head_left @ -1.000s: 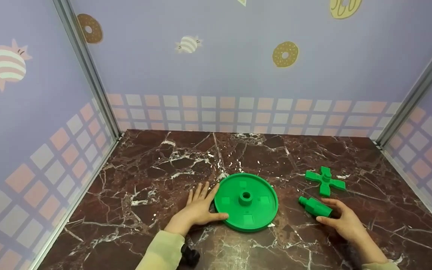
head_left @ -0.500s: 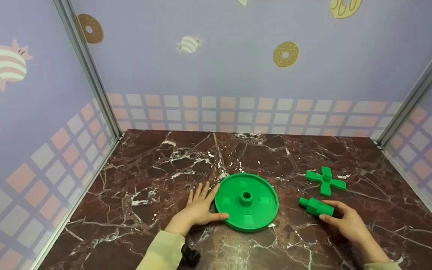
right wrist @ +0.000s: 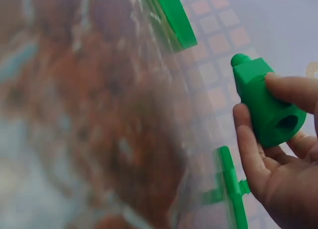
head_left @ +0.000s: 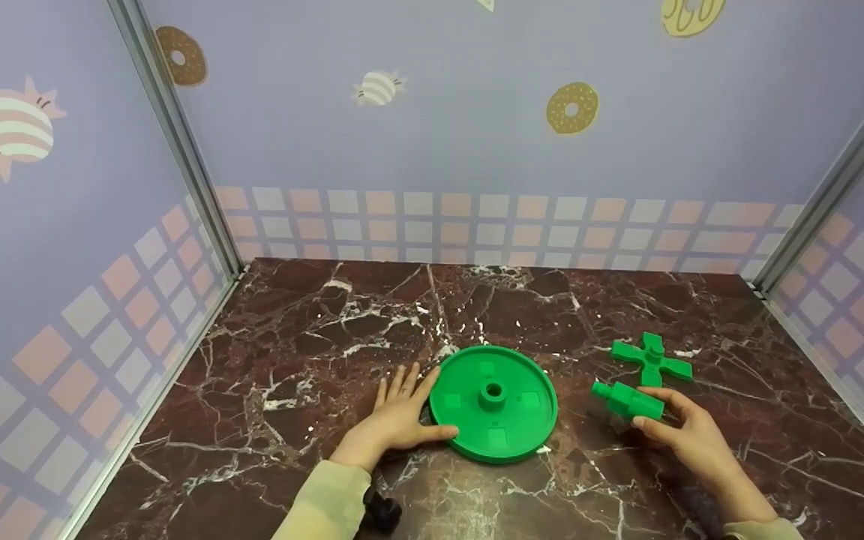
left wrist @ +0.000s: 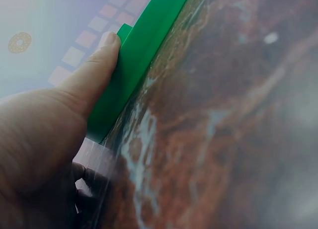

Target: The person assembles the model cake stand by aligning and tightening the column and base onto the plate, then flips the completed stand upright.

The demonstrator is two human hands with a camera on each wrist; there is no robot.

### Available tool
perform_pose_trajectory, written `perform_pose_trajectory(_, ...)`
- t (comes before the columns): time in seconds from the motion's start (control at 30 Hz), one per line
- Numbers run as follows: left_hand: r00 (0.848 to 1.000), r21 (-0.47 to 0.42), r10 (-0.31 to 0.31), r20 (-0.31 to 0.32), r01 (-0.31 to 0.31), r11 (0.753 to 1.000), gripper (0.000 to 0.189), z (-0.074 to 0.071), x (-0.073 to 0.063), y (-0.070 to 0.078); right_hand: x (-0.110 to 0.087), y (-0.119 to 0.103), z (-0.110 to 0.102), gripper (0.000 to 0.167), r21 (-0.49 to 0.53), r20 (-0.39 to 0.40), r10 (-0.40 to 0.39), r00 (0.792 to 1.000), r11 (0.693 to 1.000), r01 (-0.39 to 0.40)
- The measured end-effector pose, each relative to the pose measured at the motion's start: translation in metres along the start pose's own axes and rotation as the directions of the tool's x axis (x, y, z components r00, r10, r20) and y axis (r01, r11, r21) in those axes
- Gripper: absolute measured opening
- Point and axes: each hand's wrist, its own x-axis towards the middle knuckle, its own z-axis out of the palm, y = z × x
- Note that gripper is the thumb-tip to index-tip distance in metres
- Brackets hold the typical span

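My right hand pinches a green stepped post between thumb and fingers. The post lies nearly sideways, its narrow tip toward the left, held just above the table. In the right wrist view, a round hole shows in its wide end. My left hand rests at the left edge of a round green base that has a raised rim and a hollow socket in its centre. Its fingers are spread straight, and the thumb lies on the rim, as the left wrist view also shows.
A green cross-shaped piece with a short stub lies on the dark marbled table, beyond the right hand. Patterned panels enclose the table at the back and both sides. A small black object sits by the left sleeve.
My right hand has raised the green post slightly and moved it a little away from me. My left hand and the round base have stayed in place.
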Motion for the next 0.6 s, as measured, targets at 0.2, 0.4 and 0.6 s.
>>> perform_pose_trajectory(0.2,1.000,-0.018,-0.005,0.006,0.005,1.000,0.111,0.000,-0.001,0.000,0.003,-0.013,0.008,0.062,0.047,-0.020,-0.039,0.999,0.998,0.040)
perform_pose_trajectory(0.4,1.000,-0.030,-0.004,0.003,0.004,1.000,0.110,0.001,-0.001,-0.001,0.010,-0.023,0.020,0.060,0.080,-0.035,-0.090,0.995,0.992,0.093)
perform_pose_trajectory(0.6,1.000,-0.025,-0.001,0.002,0.001,1.000,0.110,0.001,0.000,-0.002,0.019,-0.031,0.033,0.055,0.091,-0.038,-0.134,0.990,0.986,0.137)
